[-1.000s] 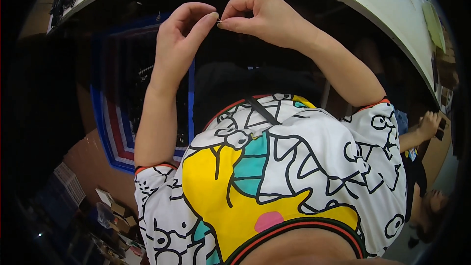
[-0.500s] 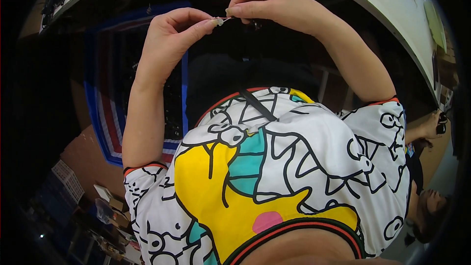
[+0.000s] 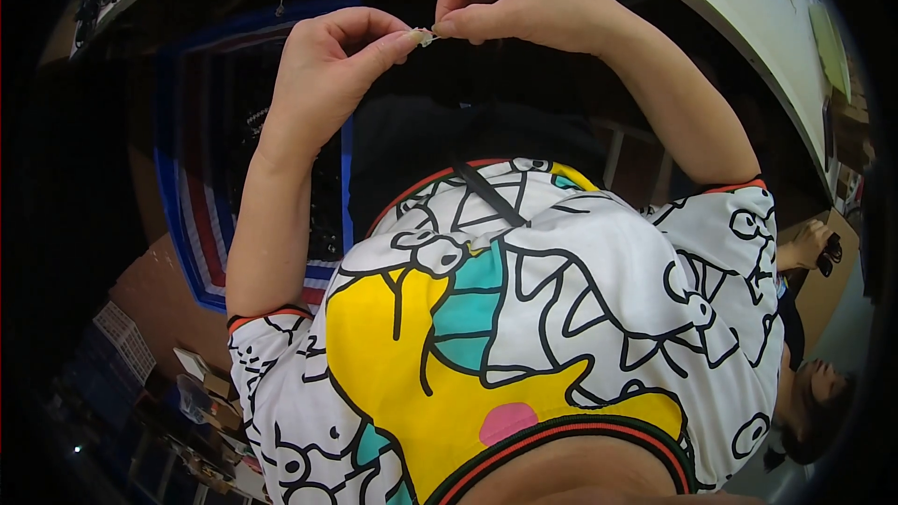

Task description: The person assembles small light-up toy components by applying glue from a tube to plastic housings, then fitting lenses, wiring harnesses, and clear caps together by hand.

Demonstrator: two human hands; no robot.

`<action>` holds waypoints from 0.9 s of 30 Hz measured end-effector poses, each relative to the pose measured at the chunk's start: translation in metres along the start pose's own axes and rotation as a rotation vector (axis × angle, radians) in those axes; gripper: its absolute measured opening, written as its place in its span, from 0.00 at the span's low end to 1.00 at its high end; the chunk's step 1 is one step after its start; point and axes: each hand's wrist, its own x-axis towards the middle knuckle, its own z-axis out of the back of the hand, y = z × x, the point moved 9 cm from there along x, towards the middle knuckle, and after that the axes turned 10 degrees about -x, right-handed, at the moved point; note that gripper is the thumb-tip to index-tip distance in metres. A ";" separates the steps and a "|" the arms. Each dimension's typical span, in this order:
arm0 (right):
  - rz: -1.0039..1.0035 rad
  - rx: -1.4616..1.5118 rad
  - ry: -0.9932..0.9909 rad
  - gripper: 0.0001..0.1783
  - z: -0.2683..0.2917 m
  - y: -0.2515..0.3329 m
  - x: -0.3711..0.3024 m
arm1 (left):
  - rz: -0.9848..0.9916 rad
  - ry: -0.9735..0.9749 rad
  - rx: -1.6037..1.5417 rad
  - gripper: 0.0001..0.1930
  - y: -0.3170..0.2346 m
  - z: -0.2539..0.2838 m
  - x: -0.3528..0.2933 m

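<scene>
Over a dark area at the top middle, my two hands meet at a small whitish piece [image 3: 427,37], which looks like a connector with short thin wires. My left hand [image 3: 341,61] pinches it between thumb and forefinger. On the other side, the thumb and fingertips of my right hand [image 3: 524,5] are closed on the thin wire end, close to the left fingertips. Fingers hide most of the piece, so its exact shape is too small to make out.
Below my left forearm stands a blue, white and red striped bag [image 3: 170,182] with small dark pieces inside. A white table edge [image 3: 720,23] curves along the top right. Black cables [image 3: 101,2] lie at top left. Another person [image 3: 818,388] is at the far right, near cardboard.
My fingertips have drawn slightly closer together, with less wire showing between them. Both hands keep their pinch. At the far right, the other person's hand has shifted a little.
</scene>
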 end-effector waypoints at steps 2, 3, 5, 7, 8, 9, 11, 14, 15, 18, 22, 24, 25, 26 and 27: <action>0.001 0.019 -0.038 0.10 0.001 -0.002 -0.001 | -0.035 0.013 0.093 0.08 -0.004 -0.001 0.001; 0.004 0.039 -0.076 0.10 0.004 -0.003 -0.002 | -0.035 0.014 0.093 0.08 -0.005 -0.001 0.001; 0.003 0.094 -0.059 0.09 0.002 -0.006 -0.003 | -0.033 0.025 0.096 0.08 -0.005 -0.004 0.003; 0.003 0.149 -0.041 0.09 0.002 -0.006 -0.005 | -0.038 0.023 0.093 0.08 -0.005 -0.006 0.003; 0.000 0.105 -0.034 0.09 0.002 -0.005 -0.006 | -0.042 0.020 0.090 0.08 -0.006 -0.007 0.002; -0.003 0.061 -0.026 0.09 0.002 -0.005 -0.006 | -0.041 0.018 0.091 0.08 -0.006 -0.006 0.002; 0.001 0.098 -0.037 0.09 0.003 -0.007 -0.007 | -0.042 0.040 0.079 0.08 -0.005 -0.007 0.004; 0.003 0.199 -0.052 0.09 0.001 -0.015 -0.007 | -0.034 0.082 0.033 0.07 -0.008 -0.013 0.005; 0.001 0.263 -0.056 0.09 0.002 -0.018 -0.007 | -0.034 0.085 0.034 0.07 -0.008 -0.013 0.006; -0.022 0.368 0.034 0.09 -0.004 -0.020 -0.005 | 0.017 0.121 -0.094 0.07 -0.003 -0.017 0.006; -0.005 0.455 0.103 0.09 -0.012 -0.027 -0.004 | 0.059 0.100 -0.265 0.07 0.003 -0.020 0.005; 0.123 0.311 0.018 0.11 -0.009 -0.022 -0.004 | 0.073 0.096 -0.351 0.07 0.008 -0.023 0.006; 0.127 0.308 0.023 0.11 -0.012 -0.022 -0.003 | 0.058 0.051 -0.409 0.07 0.009 -0.021 0.006; 0.148 0.280 -0.090 0.11 -0.004 -0.021 -0.004 | 0.044 0.005 -0.466 0.07 0.010 -0.018 0.007; 0.169 0.251 -0.202 0.11 0.002 -0.020 -0.005 | 0.041 -0.003 -0.466 0.07 0.012 -0.018 0.007</action>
